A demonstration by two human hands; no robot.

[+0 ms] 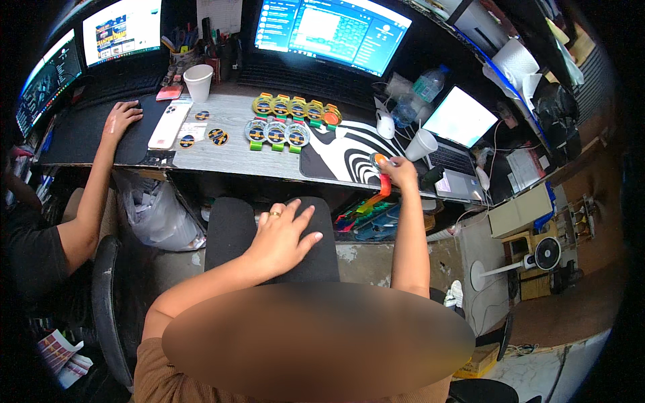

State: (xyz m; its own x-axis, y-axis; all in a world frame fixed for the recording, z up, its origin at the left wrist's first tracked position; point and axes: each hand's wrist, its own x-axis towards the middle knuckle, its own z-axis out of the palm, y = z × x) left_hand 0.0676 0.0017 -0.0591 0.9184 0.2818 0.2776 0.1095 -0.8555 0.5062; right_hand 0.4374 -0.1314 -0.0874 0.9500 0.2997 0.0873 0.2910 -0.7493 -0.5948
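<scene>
At the front edge of a grey wood-grain desk, I see the right hand with its thumb and fingers closed in a pinch on a round, pale-rimmed medal with an orange centre. That medal is above the near right corner of a black-and-white wavy-patterned mouse pad, and its red-and-orange ribbon hangs past the desk edge. I cannot tell whether the medal touches the pad.

Lower down, the left hand is loosely open over black fabric, palm down, fingers a little spread, a gold-coloured ring on one of them. I see it gripping nothing, though its palm is hidden from me.

Left of the pad I count a row of five gold-rimmed medals, the rightmost orange-centred, and nearer the edge a row of three silver-rimmed medals. Further left lie small round black-and-yellow discs, then a white phone with a white paper cup behind it. Beyond the phone, a co-worker's hand rests on a black desk mat.
</scene>
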